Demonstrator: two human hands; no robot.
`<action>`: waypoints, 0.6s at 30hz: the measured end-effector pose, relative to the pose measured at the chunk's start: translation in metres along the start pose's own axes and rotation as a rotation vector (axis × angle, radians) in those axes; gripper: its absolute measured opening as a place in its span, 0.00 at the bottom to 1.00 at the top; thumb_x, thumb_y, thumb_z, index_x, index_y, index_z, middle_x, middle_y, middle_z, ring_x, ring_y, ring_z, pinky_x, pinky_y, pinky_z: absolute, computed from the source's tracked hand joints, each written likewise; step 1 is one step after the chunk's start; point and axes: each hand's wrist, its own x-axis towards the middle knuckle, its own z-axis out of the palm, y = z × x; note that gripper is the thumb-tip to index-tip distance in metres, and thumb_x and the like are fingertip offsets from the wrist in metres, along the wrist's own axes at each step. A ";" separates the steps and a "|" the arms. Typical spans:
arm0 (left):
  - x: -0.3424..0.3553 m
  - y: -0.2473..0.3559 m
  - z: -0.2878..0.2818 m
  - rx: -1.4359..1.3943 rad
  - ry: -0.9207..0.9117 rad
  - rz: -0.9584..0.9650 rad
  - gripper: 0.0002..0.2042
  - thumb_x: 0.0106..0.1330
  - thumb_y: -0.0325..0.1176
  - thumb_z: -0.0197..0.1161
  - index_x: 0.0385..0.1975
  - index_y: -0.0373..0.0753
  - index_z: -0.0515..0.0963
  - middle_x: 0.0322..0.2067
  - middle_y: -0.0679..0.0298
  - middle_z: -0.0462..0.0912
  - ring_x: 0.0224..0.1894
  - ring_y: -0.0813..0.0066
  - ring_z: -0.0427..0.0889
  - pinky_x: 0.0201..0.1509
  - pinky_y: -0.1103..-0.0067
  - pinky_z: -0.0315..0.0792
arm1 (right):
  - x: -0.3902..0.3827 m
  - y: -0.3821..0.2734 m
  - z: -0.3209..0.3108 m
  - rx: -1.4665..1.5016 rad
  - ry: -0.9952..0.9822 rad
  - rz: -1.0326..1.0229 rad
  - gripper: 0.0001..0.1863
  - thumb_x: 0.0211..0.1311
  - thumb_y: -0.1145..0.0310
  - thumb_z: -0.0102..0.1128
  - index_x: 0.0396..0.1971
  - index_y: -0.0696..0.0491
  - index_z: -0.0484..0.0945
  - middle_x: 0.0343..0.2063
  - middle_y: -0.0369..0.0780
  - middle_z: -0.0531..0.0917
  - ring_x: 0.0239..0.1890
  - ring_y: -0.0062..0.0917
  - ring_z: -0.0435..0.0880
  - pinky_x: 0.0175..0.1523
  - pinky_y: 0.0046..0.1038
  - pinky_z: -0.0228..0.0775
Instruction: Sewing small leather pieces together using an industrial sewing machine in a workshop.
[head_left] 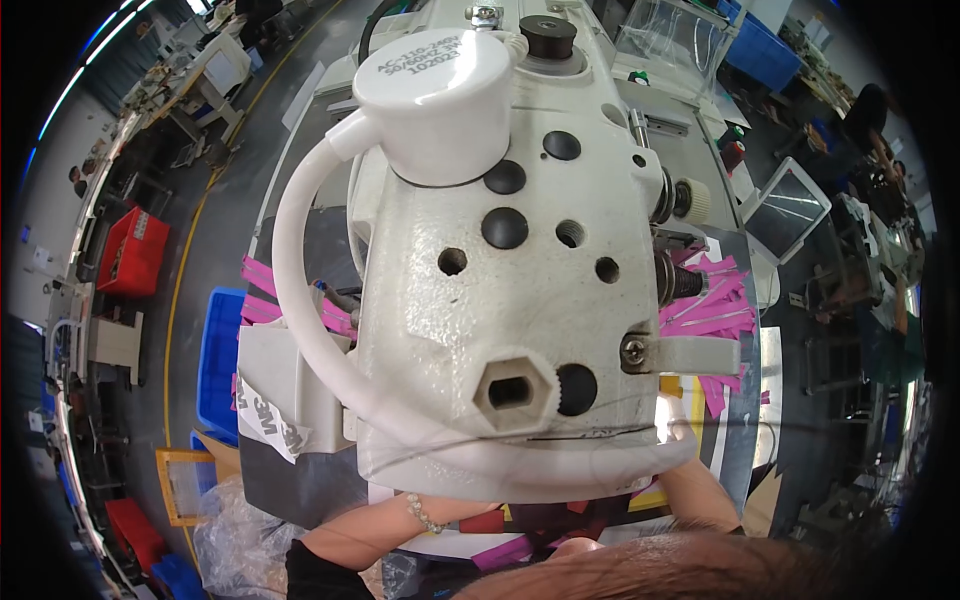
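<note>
A large white sewing machine head point(480, 300) fills the middle of the view, with a curved white lamp tube point(295, 250) looping around its left and near side. My left forearm point(360, 535) reaches in from the lower left. Past the bracelet point(425, 513), the back of my left hand point(462, 508) goes under the machine's near end, which hides its fingers. From the lower right comes my right forearm point(700, 495); that hand is mostly behind the lamp tube, its fingers out of sight. Between my wrists lie dark and red pieces point(570, 520) and a pink strip point(500, 553), partly covered by hair.
Bundled pink strips point(710, 300) lie right of the machine, more pink strips point(262, 290) to its left. A blue bin point(222, 350), an orange frame point(180, 485) and clear plastic bags point(240, 530) stand on the left. A red crate point(134, 252) sits beyond the aisle.
</note>
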 end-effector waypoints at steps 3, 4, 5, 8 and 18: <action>-0.004 -0.005 -0.002 0.012 0.091 0.035 0.27 0.62 0.47 0.53 0.55 0.33 0.67 0.45 0.54 0.78 0.47 0.58 0.76 0.52 0.65 0.65 | 0.004 -0.016 0.007 -0.250 -0.076 -0.020 0.17 0.41 0.70 0.57 0.36 0.57 0.80 0.40 0.41 0.82 0.43 0.30 0.80 0.46 0.30 0.72; -0.002 -0.008 0.005 0.041 0.137 0.088 0.25 0.62 0.47 0.53 0.52 0.33 0.70 0.45 0.56 0.78 0.47 0.61 0.76 0.51 0.67 0.66 | -0.003 -0.023 0.005 -0.405 -0.080 -0.065 0.18 0.41 0.70 0.56 0.36 0.57 0.80 0.40 0.42 0.82 0.41 0.29 0.80 0.44 0.29 0.70; 0.001 -0.012 0.012 0.070 0.185 0.138 0.24 0.62 0.47 0.54 0.49 0.32 0.73 0.44 0.57 0.79 0.47 0.63 0.76 0.51 0.69 0.66 | -0.006 -0.028 0.002 -0.558 -0.086 -0.112 0.19 0.40 0.69 0.56 0.36 0.58 0.79 0.40 0.43 0.81 0.39 0.28 0.79 0.43 0.27 0.69; -0.002 -0.023 0.027 0.053 0.157 0.136 0.22 0.63 0.46 0.54 0.48 0.34 0.74 0.42 0.58 0.80 0.45 0.64 0.77 0.48 0.70 0.68 | -0.002 -0.039 0.004 -0.562 -0.147 -0.026 0.20 0.40 0.68 0.55 0.37 0.60 0.78 0.41 0.45 0.81 0.36 0.25 0.77 0.38 0.26 0.67; -0.001 -0.030 0.034 -0.010 0.198 0.143 0.17 0.66 0.45 0.55 0.43 0.37 0.77 0.31 0.61 0.81 0.32 0.65 0.80 0.36 0.74 0.73 | -0.004 -0.039 0.009 -0.421 -0.121 0.117 0.20 0.41 0.66 0.56 0.38 0.58 0.78 0.41 0.44 0.81 0.33 0.22 0.75 0.36 0.26 0.64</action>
